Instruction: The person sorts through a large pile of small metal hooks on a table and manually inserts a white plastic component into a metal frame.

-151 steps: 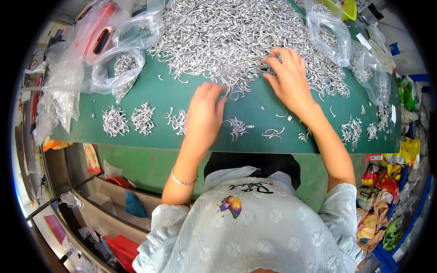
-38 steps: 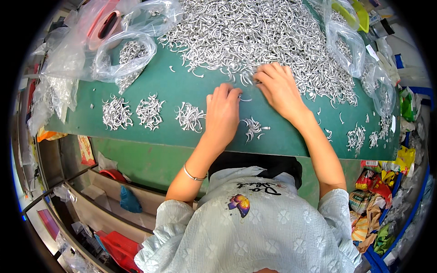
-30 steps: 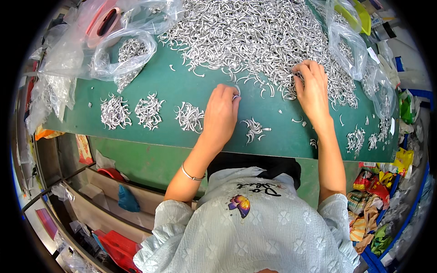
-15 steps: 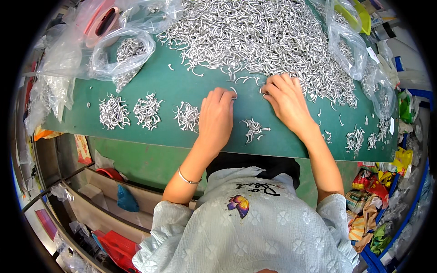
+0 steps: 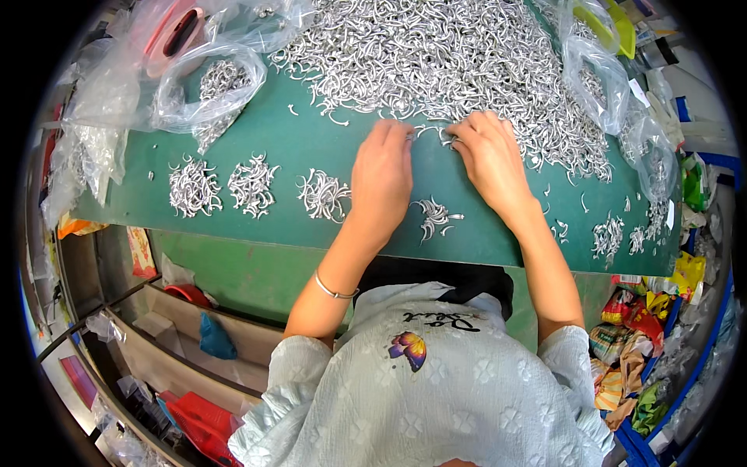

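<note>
A large heap of small curved silver metal pieces (image 5: 436, 54) covers the far middle of the green table (image 5: 272, 140). At the heap's near edge, my left hand (image 5: 383, 171) has its fingers drawn together; what they hold, if anything, is hidden. My right hand (image 5: 492, 163) is at the same edge, a short way to the right. Its thumb and fingertips close on a curved metal piece (image 5: 446, 138). Between my forearms lies a small loose cluster of these pieces (image 5: 434, 218). Beside my left wrist sits a bigger pile (image 5: 323, 194).
Two more piles, one at the far left (image 5: 194, 187) and one beside it (image 5: 253, 185), lie near the front edge. Small clusters (image 5: 608, 237) lie at the right. Clear plastic bags (image 5: 210, 89) stand at the back left, others (image 5: 595, 86) at the back right.
My left hand has moved away from me and slightly right, up to the heap's edge. My right hand has shifted a little farther away, its fingers still closed.
</note>
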`<state>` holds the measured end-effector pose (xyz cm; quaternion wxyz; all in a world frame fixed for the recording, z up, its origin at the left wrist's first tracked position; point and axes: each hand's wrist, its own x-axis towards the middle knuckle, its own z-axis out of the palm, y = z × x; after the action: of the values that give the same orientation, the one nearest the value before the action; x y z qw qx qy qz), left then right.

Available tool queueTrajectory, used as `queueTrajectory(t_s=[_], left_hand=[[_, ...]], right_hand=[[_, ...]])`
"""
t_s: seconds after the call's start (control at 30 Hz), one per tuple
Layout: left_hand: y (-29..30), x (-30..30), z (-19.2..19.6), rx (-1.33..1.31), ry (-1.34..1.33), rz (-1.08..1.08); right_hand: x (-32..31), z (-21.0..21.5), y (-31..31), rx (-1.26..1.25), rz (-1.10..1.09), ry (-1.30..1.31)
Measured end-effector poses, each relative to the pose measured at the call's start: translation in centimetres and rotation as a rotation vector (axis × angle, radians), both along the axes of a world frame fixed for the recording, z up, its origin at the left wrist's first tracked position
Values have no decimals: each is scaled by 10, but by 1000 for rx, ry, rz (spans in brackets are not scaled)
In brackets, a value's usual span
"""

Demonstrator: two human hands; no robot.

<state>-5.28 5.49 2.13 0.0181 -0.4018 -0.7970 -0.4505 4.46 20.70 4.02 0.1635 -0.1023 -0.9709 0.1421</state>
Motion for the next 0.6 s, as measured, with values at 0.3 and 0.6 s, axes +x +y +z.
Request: queueTrajectory(t_s=[0.3, 0.6], left_hand=[[-5, 0, 5, 198, -142, -1], [-23, 21, 5, -50, -107, -71]], right_hand=[[8, 6, 12, -179, -93, 67], [14, 12, 5, -166, -119, -86]])
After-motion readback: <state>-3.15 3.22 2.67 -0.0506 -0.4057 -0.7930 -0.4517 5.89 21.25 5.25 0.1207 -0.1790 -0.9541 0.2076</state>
